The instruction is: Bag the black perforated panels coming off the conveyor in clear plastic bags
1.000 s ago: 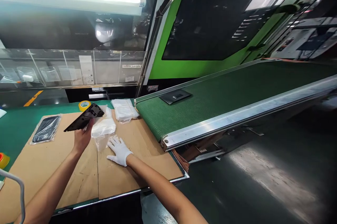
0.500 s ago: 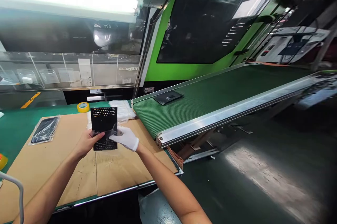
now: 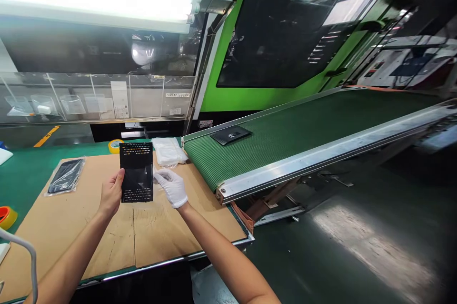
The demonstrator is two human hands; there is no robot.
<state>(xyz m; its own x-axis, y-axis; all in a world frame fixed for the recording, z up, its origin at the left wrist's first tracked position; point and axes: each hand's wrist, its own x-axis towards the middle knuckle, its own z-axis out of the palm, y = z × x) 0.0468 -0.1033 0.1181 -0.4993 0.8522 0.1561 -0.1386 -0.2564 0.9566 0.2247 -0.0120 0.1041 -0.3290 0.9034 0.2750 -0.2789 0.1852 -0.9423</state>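
A black plastic panel (image 3: 136,161) with rows of slots at top and bottom is held upright above the cardboard. My bare left hand (image 3: 113,192) grips its left edge, thumb in front. At the panel's right edge, my right hand (image 3: 172,187), in a white glove, has its thumb and forefinger pinched together on what looks like clear film (image 3: 145,176). That film shows as a shiny patch across the panel's smooth middle; its outline is hard to make out.
Cardboard (image 3: 85,218) covers the green table. A bagged black panel (image 3: 65,176) lies left, a stack of white bags (image 3: 168,151) behind my right hand, yellow tape (image 3: 114,146) at the back. Another black part (image 3: 231,135) rests on the green conveyor belt (image 3: 285,125).
My left thumb has moved from the panel's front to its left edge. My right hand has drawn back from the panel's face to its right edge. The view has shifted slightly.
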